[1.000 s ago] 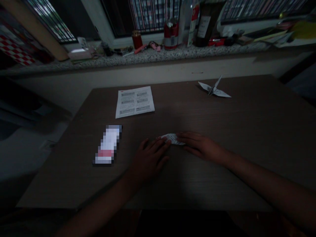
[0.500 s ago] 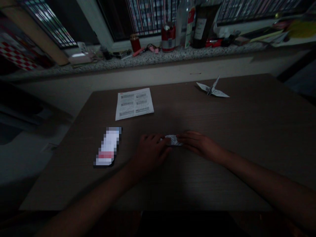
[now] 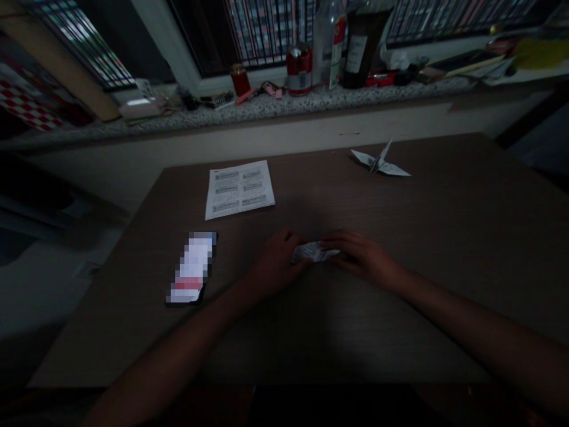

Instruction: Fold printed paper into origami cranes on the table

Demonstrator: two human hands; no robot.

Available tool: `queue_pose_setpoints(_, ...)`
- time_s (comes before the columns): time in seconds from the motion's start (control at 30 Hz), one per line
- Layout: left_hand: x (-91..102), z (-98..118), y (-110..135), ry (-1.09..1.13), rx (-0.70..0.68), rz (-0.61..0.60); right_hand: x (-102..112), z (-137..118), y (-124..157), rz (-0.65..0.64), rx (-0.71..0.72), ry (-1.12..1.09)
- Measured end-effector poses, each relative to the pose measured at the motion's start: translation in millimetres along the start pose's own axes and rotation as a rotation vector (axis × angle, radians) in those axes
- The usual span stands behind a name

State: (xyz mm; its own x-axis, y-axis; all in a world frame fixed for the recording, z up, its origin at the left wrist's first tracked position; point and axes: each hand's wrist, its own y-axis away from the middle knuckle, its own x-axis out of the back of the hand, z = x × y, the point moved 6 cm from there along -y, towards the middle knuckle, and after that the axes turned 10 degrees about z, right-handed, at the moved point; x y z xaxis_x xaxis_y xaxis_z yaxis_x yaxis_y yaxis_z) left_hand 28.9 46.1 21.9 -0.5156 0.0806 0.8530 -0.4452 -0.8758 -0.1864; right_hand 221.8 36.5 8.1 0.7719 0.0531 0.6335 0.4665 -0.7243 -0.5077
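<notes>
A small folded piece of printed paper lies at the middle of the brown table, between my two hands. My left hand grips its left end, with the thumb along the near edge and the fingers bent behind it. At the other end my right hand has its fingers on the paper's far side and the thumb close to the near edge. Parts of the paper are hidden under the fingers. Farther back on the right stands a finished paper crane with its wings spread.
Left of my hands lies a phone with a blurred screen. Behind it is a flat printed sheet. The stone windowsill bears a red can, a clear bottle, a dark pouch and small clutter.
The left fingers have drawn in from lying stretched across the paper to a bent grip at its left end. More of the folded paper shows between the hands. The view has shifted slightly.
</notes>
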Motion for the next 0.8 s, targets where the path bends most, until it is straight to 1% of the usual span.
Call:
queue_pose_setpoints(0.13,3.2,-2.6,0.2,0.086,0.068,0.025,14.4,6.6,-3.4,0.112,-0.116,0.011)
queue_pose_setpoints(0.27,5.0,-10.2,1.5,0.215,0.190,0.013,26.7,13.6,-5.2,0.205,-0.237,0.023)
queue_pose_setpoints(0.43,5.7,-21.2,2.7,0.447,0.319,0.093,31.8,21.7,-5.3,0.265,-0.399,-0.042)
queue_pose_setpoints(0.5,2.6,-23.5,3.0,0.570,0.373,0.108,30.8,21.8,-6.5,0.258,-0.452,-0.061)
queue_pose_setpoints(0.6,-2.8,-23.6,3.1,0.717,0.427,0.131,23.9,16.1,-10.9,0.210,-0.507,-0.117)
queue_pose_setpoints(0.7,-7.8,-20.8,3.6,0.801,0.449,0.150,9.9,6.3,-16.4,0.145,-0.537,-0.239)
queue_pose_setpoints(0.8,-12.8,-16.8,5.2,0.873,0.476,0.143,-5.7,0.1,-20.1,0.103,-0.574,-0.350)
